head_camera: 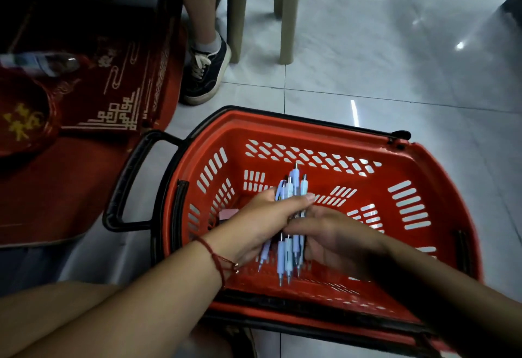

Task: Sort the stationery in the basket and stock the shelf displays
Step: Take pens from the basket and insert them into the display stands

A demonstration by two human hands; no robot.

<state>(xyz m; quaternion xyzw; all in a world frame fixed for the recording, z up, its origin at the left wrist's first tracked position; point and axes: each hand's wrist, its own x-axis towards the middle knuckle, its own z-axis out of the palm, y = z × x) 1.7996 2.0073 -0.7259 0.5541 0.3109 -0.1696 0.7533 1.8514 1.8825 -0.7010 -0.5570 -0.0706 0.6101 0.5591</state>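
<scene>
A: Red plastic basket [395, 216] on the tiled floor [367, 61], seen from above; its black handle [127, 182] is folded out to the left side. What's the status?

B: Sorting stage, w/ stocking not begun as far as can be judged. Left hand [262, 224] has its grip clamped round a bundle of pale blue pens [291, 233], held above the basket interior, tips toward the wearer, clicker ends away.

A: Right hand [336, 241]?

B: Its grip is curled under and against the same bundle from the right, approx. at mid-barrel; looks like squaring the pens into one group. Fingers partly in shadow, so exact contact can't be told.

A: What remains in the basket?

B: Very little shows. A small pink item [228, 214] lies at the left wall, partly hidden behind the left wrist; type can't be told. The visible basket bottom otherwise shows bare grid, though the hands cover part of it.

A: Shelf displays?

B: None in view. Judgement: pens gathered, basket nearly emptied; carrying the bundle to a display and dealing w/ the pink item are left.

A: Surroundings?

B: Red patterned mat [99, 97] at left; another person's sneaker [206, 72] beside beige chair legs [285, 18].
</scene>
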